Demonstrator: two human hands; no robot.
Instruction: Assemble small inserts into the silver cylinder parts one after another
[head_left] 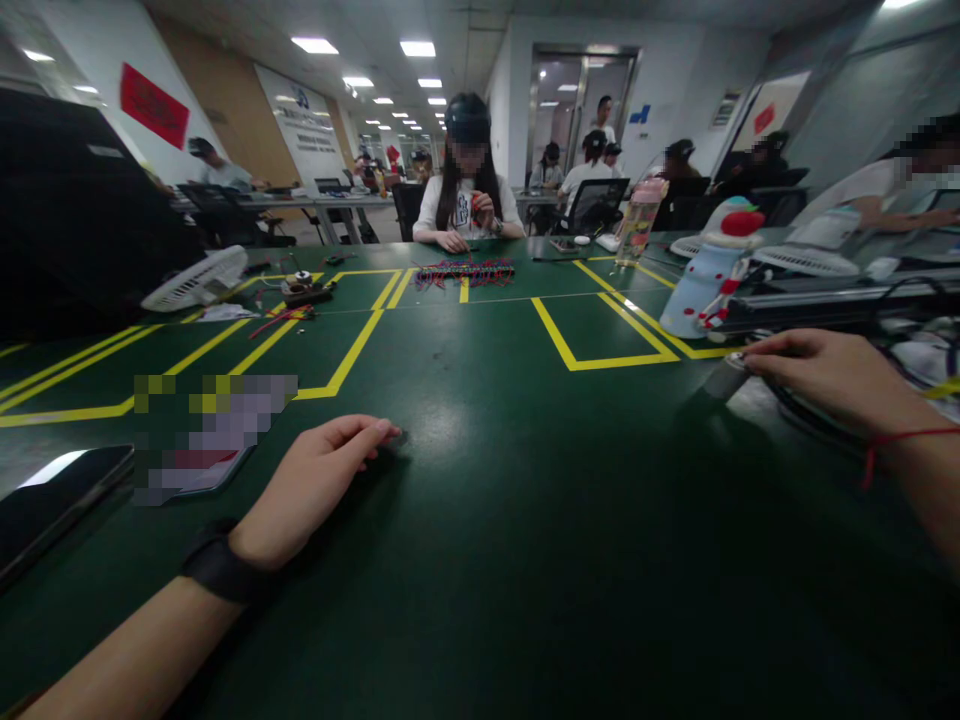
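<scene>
Over the green tabletop (480, 480), my left hand (307, 480) is closed in a pinch, thumb against the fingers. A tiny dark bit shows at its fingertips, too small to name. Out to the right, my right hand (832, 375) has its thumb and fingers closed on the top of a small grey metal cylinder (726, 379), which stands tilted near the table surface. Whether the cylinder touches the table I cannot tell. A light blue snowman-shaped bottle (694, 290) stands just behind it.
A phone (64, 505) and a blurred-out flat item (214, 450) lie left of my left hand. Yellow tape lines (622, 361) mark the table. Bundled wires (465, 272) lie before a person (469, 190) opposite. Cables (926, 350) crowd the right edge; a white fan (196, 280) lies left.
</scene>
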